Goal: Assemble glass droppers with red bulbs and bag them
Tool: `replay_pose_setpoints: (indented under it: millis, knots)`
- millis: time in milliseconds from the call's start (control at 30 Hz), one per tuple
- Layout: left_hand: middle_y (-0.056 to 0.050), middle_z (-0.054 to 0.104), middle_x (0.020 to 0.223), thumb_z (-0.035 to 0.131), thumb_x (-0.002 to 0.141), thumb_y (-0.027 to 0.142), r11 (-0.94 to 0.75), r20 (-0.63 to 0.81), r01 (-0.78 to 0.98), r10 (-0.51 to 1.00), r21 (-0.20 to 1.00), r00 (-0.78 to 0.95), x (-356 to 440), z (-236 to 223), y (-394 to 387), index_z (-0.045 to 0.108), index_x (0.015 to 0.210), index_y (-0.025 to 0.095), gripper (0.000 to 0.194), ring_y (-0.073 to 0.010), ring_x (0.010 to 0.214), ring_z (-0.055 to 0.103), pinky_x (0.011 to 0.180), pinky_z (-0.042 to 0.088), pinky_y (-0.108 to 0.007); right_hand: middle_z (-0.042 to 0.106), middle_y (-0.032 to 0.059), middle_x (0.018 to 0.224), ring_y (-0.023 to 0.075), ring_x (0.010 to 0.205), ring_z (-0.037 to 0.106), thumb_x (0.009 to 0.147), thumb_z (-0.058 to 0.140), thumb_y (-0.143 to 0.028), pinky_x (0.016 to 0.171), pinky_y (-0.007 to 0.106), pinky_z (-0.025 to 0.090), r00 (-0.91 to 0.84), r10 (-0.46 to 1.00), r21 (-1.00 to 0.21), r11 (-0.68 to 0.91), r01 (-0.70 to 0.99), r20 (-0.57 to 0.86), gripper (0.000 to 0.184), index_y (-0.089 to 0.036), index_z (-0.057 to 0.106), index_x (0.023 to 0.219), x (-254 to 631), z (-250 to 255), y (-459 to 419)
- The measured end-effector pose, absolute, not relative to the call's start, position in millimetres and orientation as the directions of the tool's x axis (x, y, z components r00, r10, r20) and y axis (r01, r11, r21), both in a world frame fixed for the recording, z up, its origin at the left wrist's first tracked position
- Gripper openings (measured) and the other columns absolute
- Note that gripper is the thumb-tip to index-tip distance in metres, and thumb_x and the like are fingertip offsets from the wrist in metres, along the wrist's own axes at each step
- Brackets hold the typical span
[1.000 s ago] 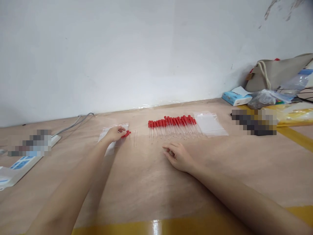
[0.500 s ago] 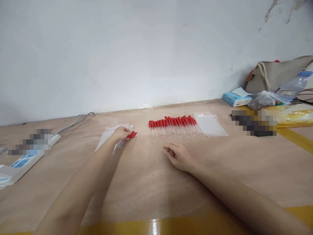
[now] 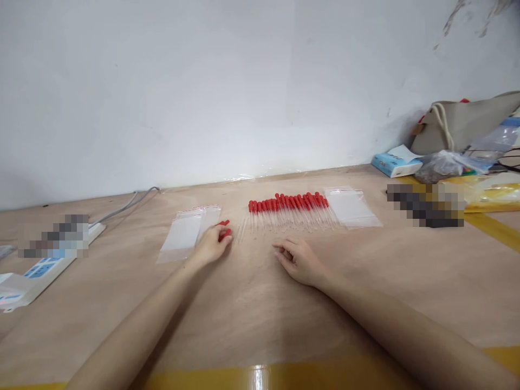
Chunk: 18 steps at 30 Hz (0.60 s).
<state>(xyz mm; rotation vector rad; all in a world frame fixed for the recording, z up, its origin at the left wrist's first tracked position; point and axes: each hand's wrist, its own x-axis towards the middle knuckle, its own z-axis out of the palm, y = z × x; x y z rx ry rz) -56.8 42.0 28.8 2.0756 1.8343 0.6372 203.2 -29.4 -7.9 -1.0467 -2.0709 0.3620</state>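
Observation:
My left hand (image 3: 213,242) rests on the table with its fingers curled around a red rubber bulb (image 3: 226,233). Another red bulb piece (image 3: 223,222) shows just beyond the fingertips. Thin clear tubes (image 3: 241,229) lie to the right of that hand. Farther right is a row of droppers (image 3: 298,203), their red bulbs toward the wall and their clear stems toward me. My right hand (image 3: 297,261) lies in front of the row, fingers loosely bent, thumb apart from the index finger, holding nothing.
Clear zip bags (image 3: 184,230) lie left of my left hand, and more zip bags (image 3: 352,207) lie right of the row. A power strip (image 3: 65,265) is at the left. A blue tissue pack (image 3: 396,162), a grey bag (image 3: 467,124) and plastic packets (image 3: 491,192) crowd the right.
My left hand has moved right and nearer to me, uncovering more of the zip bags. A red bulb now sits between its fingers. My right hand stays where it was.

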Motion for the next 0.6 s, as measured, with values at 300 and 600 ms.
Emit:
replay_pose_setpoints:
  millis: [300, 600]
  knots:
    - [-0.008, 0.063, 0.082, 0.05, 0.076, 0.028, -0.125, 0.115, 0.91, 0.99, 0.396, 0.086, -20.1, 31.1, 32.9, 0.053, 0.078, 0.017, 0.012, -0.0226, 0.081, 0.059, 0.067, 0.041, -0.029, 0.06, 0.0051, 0.083, 0.0118, 0.067, 0.054, 0.081, 0.045, -0.02, 0.067, 0.027, 0.042, -0.355, 0.784, -0.555, 0.615, 0.56, 0.51, 0.022, -0.017, 0.058, 0.099, 203.9, -7.0, -30.1]
    - [-0.005, 0.061, 0.068, 0.056, 0.067, 0.019, -0.092, 0.109, 0.878, 0.993, 0.47, 0.045, -12.1, 31.0, 32.3, 0.052, 0.069, 0.018, 0.005, -0.0221, 0.074, 0.059, 0.062, 0.04, -0.028, 0.06, 0.0056, 0.083, 0.0131, 0.071, 0.054, 0.081, 0.046, -0.02, 0.067, 0.027, 0.043, -0.362, 0.796, -0.561, 0.601, 0.57, 0.485, 0.023, -0.017, 0.058, 0.1, 204.6, -6.5, -30.7]
